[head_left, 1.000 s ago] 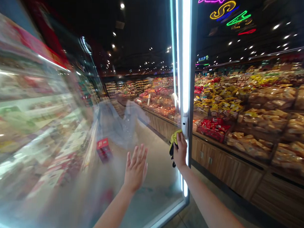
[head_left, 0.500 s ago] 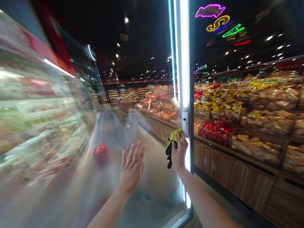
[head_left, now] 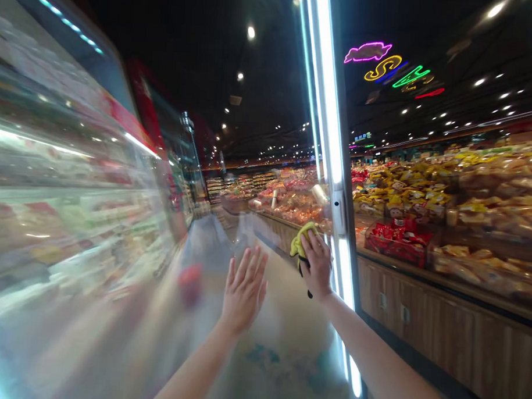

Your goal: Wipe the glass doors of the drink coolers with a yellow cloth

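Note:
A glass door (head_left: 283, 334) with a lit metal frame (head_left: 348, 266) stands in front of me. My left hand (head_left: 244, 289) lies flat on or just before the glass, fingers stretched and nothing in it. To its right, my right hand (head_left: 318, 264) presses a yellow and black cloth (head_left: 303, 240) against the glass beside the lit frame. Part of the cloth is hidden under the fingers, and a dark end hangs below the palm.
Blurred shelves of packaged goods (head_left: 95, 211) fill the left. On the right, bins of yellow packets (head_left: 406, 187) and red packets (head_left: 398, 236) sit above a wooden counter (head_left: 431, 321). Neon signs (head_left: 384, 67) hang overhead.
The door frame and both hands appear further right in the view. My right hand has flattened over the cloth, which now shows less of its dark hanging part.

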Available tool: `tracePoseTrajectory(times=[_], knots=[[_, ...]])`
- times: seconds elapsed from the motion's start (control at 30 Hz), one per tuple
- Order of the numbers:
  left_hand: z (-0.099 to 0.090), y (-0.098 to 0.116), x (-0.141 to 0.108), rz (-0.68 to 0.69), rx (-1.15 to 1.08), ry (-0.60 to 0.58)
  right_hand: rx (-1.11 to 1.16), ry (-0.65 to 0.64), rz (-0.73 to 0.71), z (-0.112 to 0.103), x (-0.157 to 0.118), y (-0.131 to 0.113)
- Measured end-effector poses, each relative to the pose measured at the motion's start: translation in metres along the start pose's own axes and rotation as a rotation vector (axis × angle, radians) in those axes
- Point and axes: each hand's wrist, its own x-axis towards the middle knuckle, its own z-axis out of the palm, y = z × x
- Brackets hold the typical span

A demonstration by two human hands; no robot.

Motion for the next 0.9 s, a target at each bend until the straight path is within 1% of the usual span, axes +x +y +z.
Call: tracePoseTrajectory(times=[0.07, 0.1, 0.13, 0.17, 0.2, 0.23, 0.27, 0.3, 0.33, 0.4, 0.47, 0.5, 0.53, 0.6, 0.67, 0.7, 0.73, 0.77, 0.83, 0.9], knots=[[0.001, -0.001, -0.007, 0.005, 0.010, 0.011, -0.007, -0.077, -0.132, -0.004, -0.011, 0.000], [0.001, -0.003, -0.011, 0.006, 0.015, 0.015, -0.014, -0.097, -0.172, -0.006, -0.014, 0.002], [0.001, -0.004, -0.015, 0.008, 0.022, 0.019, -0.018, -0.092, -0.181, -0.006, -0.015, 0.005], [0.001, -0.005, -0.020, 0.010, 0.030, 0.021, -0.020, -0.068, -0.159, -0.005, -0.012, 0.006], [0.000, -0.006, -0.024, 0.013, 0.039, 0.023, -0.024, -0.041, -0.101, -0.003, -0.007, 0.005], [0.000, -0.007, -0.028, 0.016, 0.049, 0.026, -0.010, 0.014, -0.058, 0.000, -0.001, 0.001], [0.000, -0.008, -0.033, 0.020, 0.059, 0.029, 0.003, 0.053, -0.049, 0.004, 0.005, -0.005], [0.000, -0.008, -0.037, 0.023, 0.070, 0.032, 0.008, 0.052, -0.067, 0.007, 0.008, -0.013], [0.000, -0.009, -0.042, 0.023, 0.080, 0.036, 0.006, 0.028, -0.105, 0.009, 0.008, -0.021], [0.001, -0.011, -0.053, 0.023, 0.099, 0.040, -0.012, -0.063, -0.212, 0.009, -0.004, -0.030], [0.001, -0.015, -0.066, 0.026, 0.119, 0.039, -0.032, -0.147, -0.309, 0.006, -0.022, -0.027], [0.000, -0.018, -0.073, 0.028, 0.131, 0.039, -0.037, -0.160, -0.330, 0.005, -0.029, -0.023], [-0.001, -0.021, -0.079, 0.028, 0.144, 0.039, -0.037, -0.148, -0.323, 0.005, -0.031, -0.019], [-0.006, -0.029, -0.088, 0.019, 0.171, 0.045, -0.019, -0.067, -0.232, 0.010, -0.023, -0.018], [-0.011, -0.036, -0.092, 0.003, 0.195, 0.053, 0.007, 0.022, -0.108, 0.019, -0.002, -0.032], [-0.014, -0.038, -0.093, -0.002, 0.204, 0.055, 0.015, 0.042, -0.077, 0.023, 0.007, -0.044], [-0.016, -0.041, -0.094, -0.008, 0.213, 0.056, 0.021, 0.030, -0.091, 0.027, 0.013, -0.057], [-0.018, -0.043, -0.094, -0.014, 0.220, 0.055, 0.028, 0.003, -0.132, 0.030, 0.015, -0.068], [-0.021, -0.047, -0.097, -0.026, 0.233, 0.051, 0.041, -0.082, -0.281, 0.031, 0.006, -0.082], [-0.023, -0.053, -0.101, -0.035, 0.245, 0.050, 0.054, -0.155, -0.436, 0.028, -0.012, -0.082]])
